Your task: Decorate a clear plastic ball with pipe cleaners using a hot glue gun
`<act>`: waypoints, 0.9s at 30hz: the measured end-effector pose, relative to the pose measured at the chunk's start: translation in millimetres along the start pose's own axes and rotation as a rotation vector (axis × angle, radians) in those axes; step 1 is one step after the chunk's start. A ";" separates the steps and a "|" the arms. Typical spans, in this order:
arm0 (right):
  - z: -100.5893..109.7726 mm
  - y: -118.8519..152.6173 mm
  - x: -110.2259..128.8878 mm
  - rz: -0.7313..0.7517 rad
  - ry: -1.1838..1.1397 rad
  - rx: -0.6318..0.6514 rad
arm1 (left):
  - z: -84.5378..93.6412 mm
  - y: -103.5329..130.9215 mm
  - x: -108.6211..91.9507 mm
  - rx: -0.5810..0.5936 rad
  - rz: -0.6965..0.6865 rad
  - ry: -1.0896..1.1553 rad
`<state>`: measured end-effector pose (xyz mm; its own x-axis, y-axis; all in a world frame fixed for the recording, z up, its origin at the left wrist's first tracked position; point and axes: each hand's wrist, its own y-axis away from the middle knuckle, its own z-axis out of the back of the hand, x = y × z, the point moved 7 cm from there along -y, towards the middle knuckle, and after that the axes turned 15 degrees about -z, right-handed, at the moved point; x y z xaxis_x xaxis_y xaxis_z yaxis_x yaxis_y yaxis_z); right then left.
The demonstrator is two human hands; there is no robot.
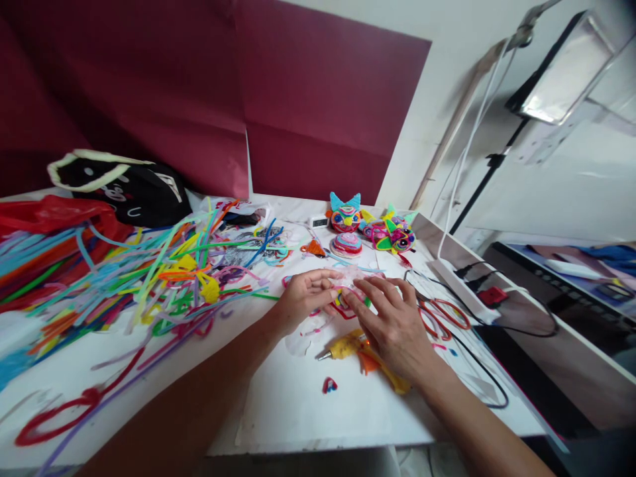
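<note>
Both of my hands meet over the white table around a small colourful pipe-cleaner piece (pixel 342 306), with pink, red, yellow and green showing. My left hand (pixel 309 297) grips its left side with curled fingers. On the other side, my right hand (pixel 395 321) bends over it, thumb and fingertips pressed to the piece. My fingers cover much of it. A yellow hot glue gun (pixel 348 346) lies below my right hand, its metal nozzle pointing left. Closer to me is a small red and blue pipe-cleaner bit (pixel 328 385). Orange-handled scissors (pixel 442 317) rest right of my right hand.
Loose pipe cleaners (pixel 163 265) heap across the left, beside a black bag (pixel 134 189). Finished pipe-cleaner figures (pixel 345 215) and a striped dome (pixel 346 245) stand at the back. A power strip (pixel 467 291) with cables lies right, below a lamp (pixel 566 69).
</note>
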<state>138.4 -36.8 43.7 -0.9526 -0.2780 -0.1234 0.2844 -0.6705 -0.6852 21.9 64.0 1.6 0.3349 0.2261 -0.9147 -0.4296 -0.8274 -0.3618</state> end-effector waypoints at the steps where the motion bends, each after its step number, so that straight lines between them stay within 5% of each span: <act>1: -0.9 0.3 -0.6 -0.003 -0.001 0.005 | 0.0 0.1 0.7 0.001 0.004 -0.006; 27: -11.1 -3.6 -3.7 -0.071 -0.021 0.066 | -0.3 -0.6 -1.9 -0.045 -0.068 0.001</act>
<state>139.7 -25.7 38.6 -0.9684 -0.2417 -0.0609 0.2233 -0.7327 -0.6428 21.8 64.0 3.6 0.3631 0.2824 -0.8879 -0.3672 -0.8325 -0.4149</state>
